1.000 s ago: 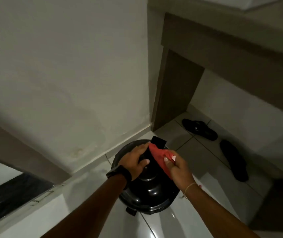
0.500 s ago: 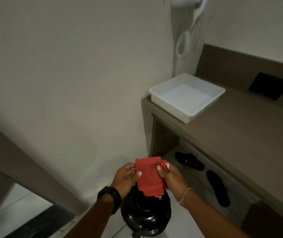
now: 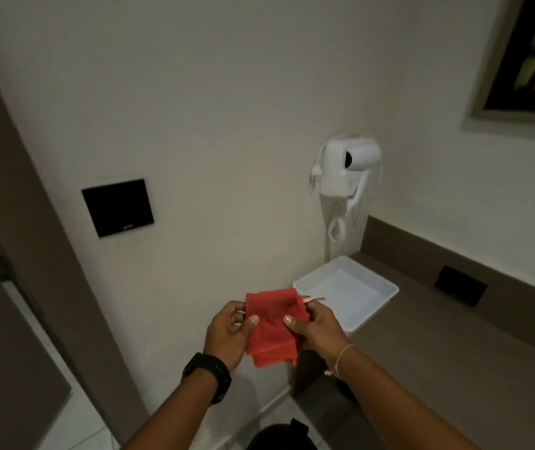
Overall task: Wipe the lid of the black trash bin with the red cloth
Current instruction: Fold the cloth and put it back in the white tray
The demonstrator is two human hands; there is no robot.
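The red cloth (image 3: 272,326) is folded and held up in front of the wall, well above the floor. My left hand (image 3: 228,336) pinches its left edge with thumb on front. My right hand (image 3: 316,329) pinches its right edge the same way. Only the top of the black trash bin (image 3: 280,436) shows, at the bottom edge between my forearms, far below the cloth. Its lid is mostly out of frame.
A brown counter (image 3: 454,358) runs along the right with a white tray (image 3: 350,292) on its near end. A white wall-mounted hair dryer (image 3: 347,170) hangs above it. A black wall panel (image 3: 117,207) sits left. A framed picture (image 3: 532,56) is at top right.
The view has tilted up from the bin to the wall. Both hands left the lid and rose with the red cloth, which is now held stretched between them.
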